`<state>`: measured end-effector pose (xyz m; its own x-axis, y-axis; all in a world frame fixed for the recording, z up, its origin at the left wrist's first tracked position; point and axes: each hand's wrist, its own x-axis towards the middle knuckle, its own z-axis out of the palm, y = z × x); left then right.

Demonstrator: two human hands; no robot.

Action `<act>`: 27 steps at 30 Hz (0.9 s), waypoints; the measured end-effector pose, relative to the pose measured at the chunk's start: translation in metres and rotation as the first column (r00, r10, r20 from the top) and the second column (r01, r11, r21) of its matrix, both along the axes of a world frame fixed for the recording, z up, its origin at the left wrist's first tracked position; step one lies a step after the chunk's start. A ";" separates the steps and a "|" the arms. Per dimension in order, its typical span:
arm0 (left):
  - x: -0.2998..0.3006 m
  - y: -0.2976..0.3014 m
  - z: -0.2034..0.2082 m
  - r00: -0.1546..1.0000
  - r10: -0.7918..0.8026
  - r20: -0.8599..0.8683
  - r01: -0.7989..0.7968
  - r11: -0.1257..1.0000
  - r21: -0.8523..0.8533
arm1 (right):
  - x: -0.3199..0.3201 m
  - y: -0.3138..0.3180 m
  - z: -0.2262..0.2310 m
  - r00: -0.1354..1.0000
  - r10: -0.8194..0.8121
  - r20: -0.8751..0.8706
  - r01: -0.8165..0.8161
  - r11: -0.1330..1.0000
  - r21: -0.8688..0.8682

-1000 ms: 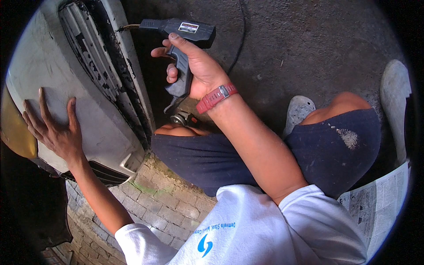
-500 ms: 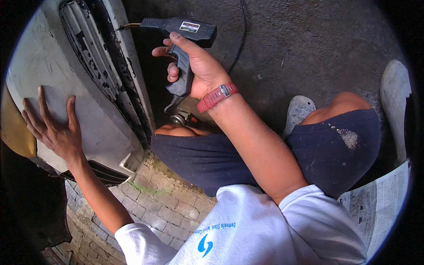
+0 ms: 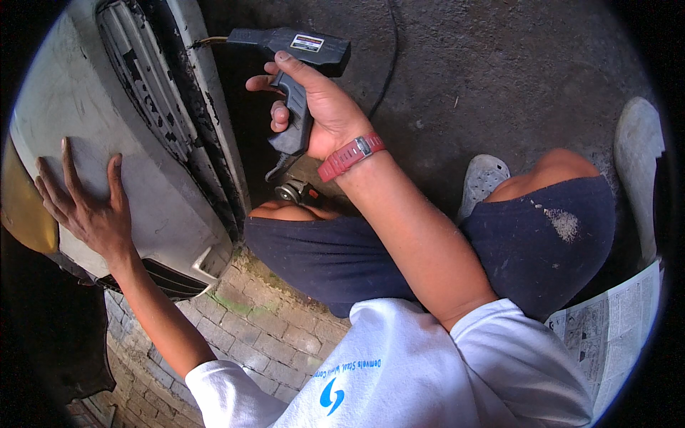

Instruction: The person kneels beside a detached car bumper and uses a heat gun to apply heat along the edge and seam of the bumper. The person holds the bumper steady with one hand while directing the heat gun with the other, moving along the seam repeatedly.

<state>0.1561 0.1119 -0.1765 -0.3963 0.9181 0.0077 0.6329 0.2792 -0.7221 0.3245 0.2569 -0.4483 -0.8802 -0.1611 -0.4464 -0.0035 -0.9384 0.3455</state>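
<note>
My right hand (image 3: 330, 107) is closed around the pistol grip of a black hot stapler gun (image 3: 330, 53), thumb on its body and forefinger held off to the side. Thin copper-coloured prongs (image 3: 210, 41) at its nose touch or nearly touch the edge of a worn light-grey car bumper (image 3: 160, 207). Whether a staple sits in the prongs is too small to tell. My left hand (image 3: 93, 217) lies with spread fingers on the bumper's smooth face, holding nothing. Dark paint flakes off the ribbed strip (image 3: 153, 78) along the bumper's edge.
A black cord (image 3: 390, 78) runs behind the gun over dark concrete. Beside my knee is a small tool with a round metal head (image 3: 289, 192). Grey brick paving (image 3: 275, 339) lies below; a newspaper sheet (image 3: 610, 335) is at right. A yellow curved piece (image 3: 28, 207) adjoins the bumper.
</note>
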 end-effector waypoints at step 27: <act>-0.002 -0.003 0.000 1.000 -0.005 -0.014 0.005 1.000 0.000 | 0.002 0.001 0.003 1.000 0.001 0.017 -0.001 1.000 0.011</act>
